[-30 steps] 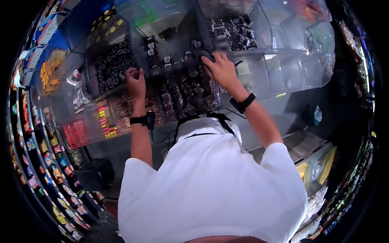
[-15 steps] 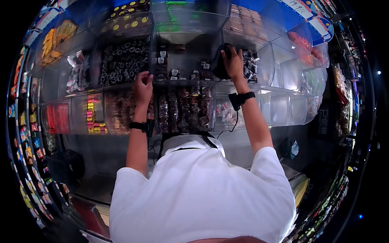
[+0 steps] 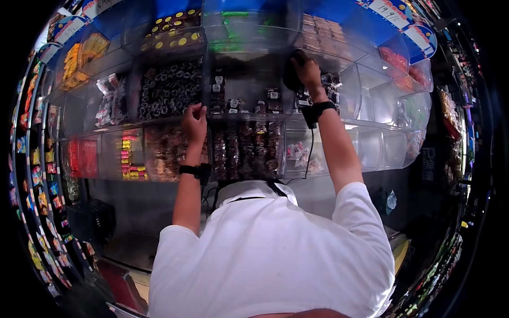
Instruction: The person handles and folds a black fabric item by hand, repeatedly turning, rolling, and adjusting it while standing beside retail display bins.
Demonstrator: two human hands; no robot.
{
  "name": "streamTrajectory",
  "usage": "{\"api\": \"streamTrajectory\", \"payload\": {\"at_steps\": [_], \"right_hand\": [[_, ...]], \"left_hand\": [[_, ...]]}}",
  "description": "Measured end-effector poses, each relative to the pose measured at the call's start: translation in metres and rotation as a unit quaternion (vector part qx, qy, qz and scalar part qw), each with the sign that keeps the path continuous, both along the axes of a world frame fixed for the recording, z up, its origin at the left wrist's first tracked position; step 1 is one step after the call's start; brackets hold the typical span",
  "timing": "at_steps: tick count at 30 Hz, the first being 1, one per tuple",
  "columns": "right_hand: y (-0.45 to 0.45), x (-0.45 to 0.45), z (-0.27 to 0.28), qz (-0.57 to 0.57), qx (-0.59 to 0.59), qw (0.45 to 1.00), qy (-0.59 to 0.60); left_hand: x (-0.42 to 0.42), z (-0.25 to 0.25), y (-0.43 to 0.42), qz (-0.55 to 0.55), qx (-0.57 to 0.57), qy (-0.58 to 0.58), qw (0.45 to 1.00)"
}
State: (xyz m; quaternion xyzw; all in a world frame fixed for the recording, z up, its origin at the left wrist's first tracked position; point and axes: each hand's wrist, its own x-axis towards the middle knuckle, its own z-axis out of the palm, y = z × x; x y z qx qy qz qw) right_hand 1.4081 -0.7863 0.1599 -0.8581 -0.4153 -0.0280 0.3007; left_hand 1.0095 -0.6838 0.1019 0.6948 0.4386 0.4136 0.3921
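Note:
My right hand (image 3: 307,73) is wrapped over a dark, rounded black object (image 3: 292,74) whose kind I cannot make out. It is over the divider at the right of the middle bin. My left hand (image 3: 194,124) hovers by the front edge of the bin of black-and-white wrapped sweets (image 3: 168,93), fingers loosely bent and apart, with nothing visible in them. Between the hands, the middle bin holds a few small dark packets (image 3: 233,103). More small dark packets (image 3: 331,87) lie to the right of my right hand.
Clear plastic dividers (image 3: 313,117) separate the bins. Rows of dark wrapped sweets (image 3: 246,151) fill the front middle bin. Red packets (image 3: 82,157) and yellow-pink sweets (image 3: 127,153) lie front left. Price signs (image 3: 389,11) stand at the back. Stocked shelves (image 3: 40,175) line the left side.
The view has shifted slightly, so the bins appear lower and farther right. My right hand and the black object have moved a little toward the back. My left hand stays by the divider.

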Motion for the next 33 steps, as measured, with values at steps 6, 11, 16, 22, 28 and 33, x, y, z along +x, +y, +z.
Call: {"api": "streamTrajectory", "payload": {"at_steps": [6, 11, 16, 22, 28, 33], "right_hand": [[-0.056, -0.045, -0.004, -0.03, 0.019, 0.998, 0.054], [-0.105, -0.105, 0.006, -0.068, 0.005, 0.992, 0.104], [-0.143, -0.127, -0.011, -0.033, 0.003, 0.996, 0.082], [-0.193, -0.183, -0.002, 0.056, 0.009, 0.992, 0.11], [-0.305, -0.181, -0.054, 0.128, -0.046, 0.982, 0.128], [-0.4, -0.136, -0.089, 0.095, -0.053, 0.986, 0.129]], "left_hand": [[0.007, 0.001, -0.011, 0.069, 0.022, 0.007, 0.997], [0.017, 0.006, -0.024, 0.109, -0.019, -0.026, 0.994], [0.015, 0.008, -0.059, 0.019, -0.013, -0.085, 0.996], [0.015, 0.034, -0.188, -0.275, -0.147, 0.006, 0.95], [0.047, 0.014, -0.285, -0.481, 0.072, 0.166, 0.858], [0.115, -0.013, -0.363, -0.521, 0.04, 0.261, 0.812]]}}
